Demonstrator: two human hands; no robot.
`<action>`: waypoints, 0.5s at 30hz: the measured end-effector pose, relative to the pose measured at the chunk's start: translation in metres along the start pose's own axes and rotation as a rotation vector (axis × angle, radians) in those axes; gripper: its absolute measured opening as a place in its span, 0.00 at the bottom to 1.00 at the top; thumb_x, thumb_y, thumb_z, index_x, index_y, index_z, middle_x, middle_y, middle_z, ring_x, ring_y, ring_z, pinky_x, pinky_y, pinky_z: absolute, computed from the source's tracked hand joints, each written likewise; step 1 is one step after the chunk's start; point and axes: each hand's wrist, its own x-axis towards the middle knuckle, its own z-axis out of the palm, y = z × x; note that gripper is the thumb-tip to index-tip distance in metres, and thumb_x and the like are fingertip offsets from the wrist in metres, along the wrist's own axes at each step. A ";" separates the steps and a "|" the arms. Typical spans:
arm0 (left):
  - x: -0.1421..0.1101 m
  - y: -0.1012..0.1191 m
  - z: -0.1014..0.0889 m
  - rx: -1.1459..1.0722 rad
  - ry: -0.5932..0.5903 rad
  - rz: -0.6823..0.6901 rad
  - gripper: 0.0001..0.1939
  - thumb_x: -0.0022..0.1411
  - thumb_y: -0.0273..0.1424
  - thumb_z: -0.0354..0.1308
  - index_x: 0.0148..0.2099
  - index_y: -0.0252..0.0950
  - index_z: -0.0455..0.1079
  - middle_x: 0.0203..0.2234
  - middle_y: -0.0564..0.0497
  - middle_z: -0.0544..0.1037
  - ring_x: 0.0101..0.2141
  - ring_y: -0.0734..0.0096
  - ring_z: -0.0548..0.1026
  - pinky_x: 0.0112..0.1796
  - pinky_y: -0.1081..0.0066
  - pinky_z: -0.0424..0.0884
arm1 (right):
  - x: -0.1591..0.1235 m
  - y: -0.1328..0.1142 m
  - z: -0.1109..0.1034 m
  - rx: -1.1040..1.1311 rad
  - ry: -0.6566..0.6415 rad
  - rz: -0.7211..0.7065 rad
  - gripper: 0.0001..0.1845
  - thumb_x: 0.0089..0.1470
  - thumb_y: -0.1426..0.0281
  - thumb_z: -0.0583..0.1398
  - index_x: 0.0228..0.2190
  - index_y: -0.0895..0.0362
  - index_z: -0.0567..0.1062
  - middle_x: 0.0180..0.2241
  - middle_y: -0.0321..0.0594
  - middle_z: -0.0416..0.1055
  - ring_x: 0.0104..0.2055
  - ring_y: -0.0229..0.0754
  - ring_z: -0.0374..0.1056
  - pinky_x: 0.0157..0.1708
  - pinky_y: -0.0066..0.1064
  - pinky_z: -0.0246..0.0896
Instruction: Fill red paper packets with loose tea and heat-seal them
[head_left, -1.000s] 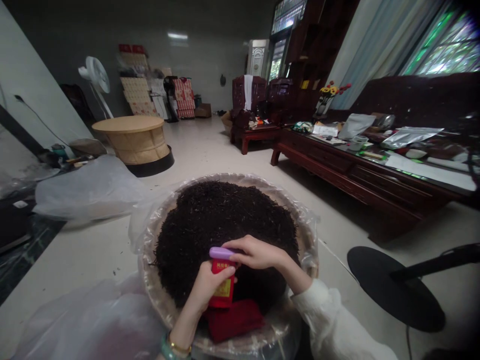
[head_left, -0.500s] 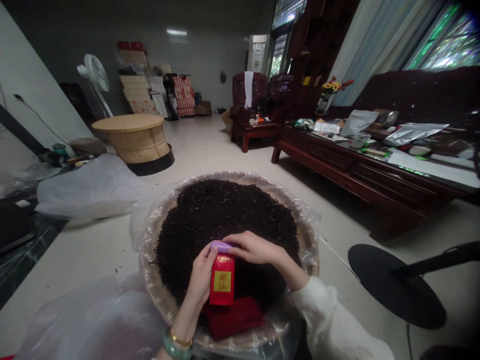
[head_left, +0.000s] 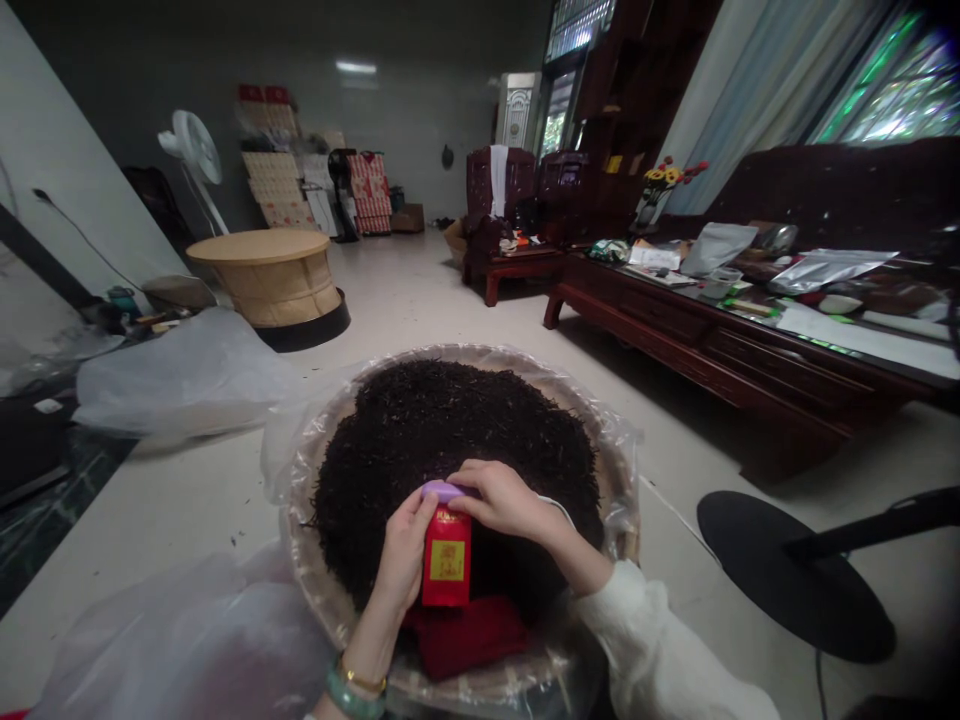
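Note:
Over a wide basket (head_left: 307,560) lined with clear plastic and heaped with dark tea leaves (head_left: 457,420), my two hands meet at a small red packet (head_left: 448,585) with a yellow label. A smooth purple bar-shaped thing (head_left: 444,491) lies across the packet's top edge; its exact kind is unclear. My left hand (head_left: 409,545) is closed, pinching the packet's upper left corner and the purple piece's left end. My right hand (head_left: 506,500) is closed over the purple piece's right end. Below the packet, dark red material (head_left: 476,637) rests on the near side of the basket.
Translucent plastic bags (head_left: 180,375) lie on the floor at left. A round wooden-topped drum-shaped stand (head_left: 259,246) is behind them. At right stand a long dark wooden table (head_left: 720,345) laden with pouches and papers, and a black round base (head_left: 795,575) with a pole.
My right hand has shifted slightly along the purple piece, its fingers more bent and its wrist lower. A thin white line now shows behind that wrist. The packet stays held upright.

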 end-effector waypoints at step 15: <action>-0.004 0.001 -0.005 0.254 -0.038 -0.126 0.28 0.36 0.37 0.73 0.39 0.30 0.70 0.27 0.46 0.80 0.27 0.60 0.80 0.30 0.67 0.74 | -0.003 0.017 -0.010 0.240 -0.025 0.086 0.18 0.49 0.64 0.65 0.42 0.59 0.77 0.37 0.43 0.76 0.35 0.42 0.69 0.34 0.29 0.60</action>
